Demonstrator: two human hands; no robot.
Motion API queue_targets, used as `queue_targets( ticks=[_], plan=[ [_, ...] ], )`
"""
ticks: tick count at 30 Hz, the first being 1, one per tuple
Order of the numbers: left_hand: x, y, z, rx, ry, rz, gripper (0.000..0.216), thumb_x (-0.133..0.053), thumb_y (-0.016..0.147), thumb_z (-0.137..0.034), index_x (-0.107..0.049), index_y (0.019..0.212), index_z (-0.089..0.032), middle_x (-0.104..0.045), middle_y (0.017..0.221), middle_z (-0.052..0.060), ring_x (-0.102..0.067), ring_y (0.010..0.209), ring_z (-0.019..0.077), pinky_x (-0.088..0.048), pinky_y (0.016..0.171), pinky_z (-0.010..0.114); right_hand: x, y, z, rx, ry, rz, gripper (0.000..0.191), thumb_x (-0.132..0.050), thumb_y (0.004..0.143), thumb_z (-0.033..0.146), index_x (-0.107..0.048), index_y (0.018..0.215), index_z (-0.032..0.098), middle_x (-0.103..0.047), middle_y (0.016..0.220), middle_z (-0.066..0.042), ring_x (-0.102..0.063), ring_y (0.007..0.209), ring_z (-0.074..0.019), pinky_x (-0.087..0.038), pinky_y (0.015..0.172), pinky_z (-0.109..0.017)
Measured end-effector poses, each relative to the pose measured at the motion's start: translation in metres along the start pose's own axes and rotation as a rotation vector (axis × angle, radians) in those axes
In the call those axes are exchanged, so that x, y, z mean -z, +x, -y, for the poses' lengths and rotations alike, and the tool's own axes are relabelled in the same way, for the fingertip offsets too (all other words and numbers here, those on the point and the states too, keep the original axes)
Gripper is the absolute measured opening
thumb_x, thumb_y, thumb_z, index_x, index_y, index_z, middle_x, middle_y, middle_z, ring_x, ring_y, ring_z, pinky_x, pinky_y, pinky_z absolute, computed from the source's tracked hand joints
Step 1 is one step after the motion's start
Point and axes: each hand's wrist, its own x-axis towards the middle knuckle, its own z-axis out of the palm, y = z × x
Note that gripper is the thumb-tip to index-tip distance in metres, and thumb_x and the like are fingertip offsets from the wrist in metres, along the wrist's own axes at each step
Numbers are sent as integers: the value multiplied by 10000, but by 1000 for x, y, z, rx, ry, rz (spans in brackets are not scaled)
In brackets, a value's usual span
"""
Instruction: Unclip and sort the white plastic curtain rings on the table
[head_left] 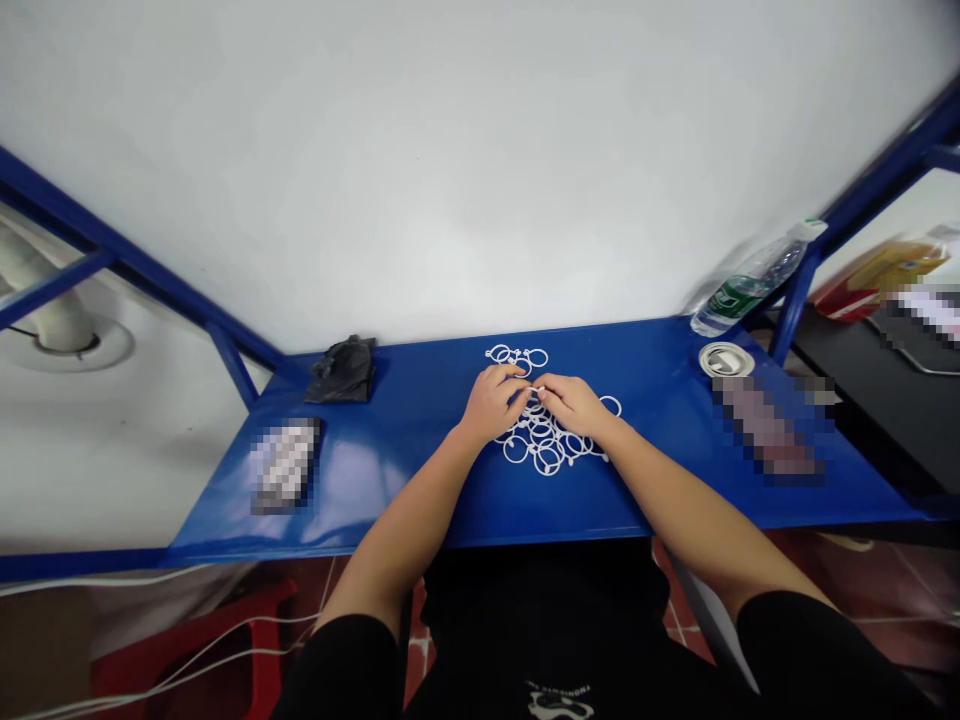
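Both hands meet over a pile of several white plastic rings (546, 447) on a blue table (420, 490). My left hand (491, 400) and my right hand (574, 404) have their fingers curled, pinching one white ring (534, 391) between their fingertips. A few more white rings (517, 356) lie just beyond the hands, toward the wall.
A crumpled black bag (343, 371) sits at the back left. A plastic water bottle (754, 278) lies at the back right beside a coiled white cable (725, 359). Blurred patches cover items at left (283, 464) and right (772, 425). A white wall backs the table.
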Motion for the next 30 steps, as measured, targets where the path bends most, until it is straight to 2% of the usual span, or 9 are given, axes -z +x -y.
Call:
queue_targets(
  ticks=[9, 16, 22, 26, 30],
  plan=[
    [0, 0, 0, 5, -21, -12, 198, -610, 1018, -356, -753, 993, -221, -729, 1151, 93, -676, 1094, 234, -523, 977, 435, 0, 0, -1, -8, -12, 11, 257, -438, 1032, 324, -666, 979, 217, -717, 851, -33, -657, 772, -201, -454, 730, -301],
    [-3, -1, 5, 34, -37, -9, 174, -642, 1003, -356, -753, 1004, -221, -724, 1141, 84, -673, 1094, 228, -517, 979, 427, -2, 0, -2, -38, -21, 18, 223, -474, 984, 265, -688, 999, 206, -740, 882, -38, -672, 796, -201, -444, 742, -297],
    [-2, -2, 6, 4, -26, -7, 215, -608, 1033, -368, -749, 982, -214, -730, 1133, 79, -672, 1093, 224, -503, 977, 419, -3, 0, -4, -15, -55, 19, 225, -485, 957, 230, -696, 1032, 203, -746, 900, -42, -666, 798, -201, -432, 736, -294],
    [-1, -2, 4, -13, -25, 14, 241, -585, 1048, -378, -743, 969, -213, -738, 1121, 76, -670, 1062, 221, -499, 948, 416, -2, 0, -6, 8, -53, 7, 248, -454, 953, 218, -699, 987, 204, -740, 871, -40, -672, 791, -201, -449, 740, -293],
    [-1, 0, 1, -66, -31, 101, 241, -577, 1054, -384, -733, 985, -214, -741, 1139, 77, -663, 1061, 224, -499, 941, 413, 1, 0, -6, 17, -101, -4, 253, -458, 898, 182, -709, 877, 210, -740, 820, -33, -663, 744, -196, -451, 722, -296]
  ],
)
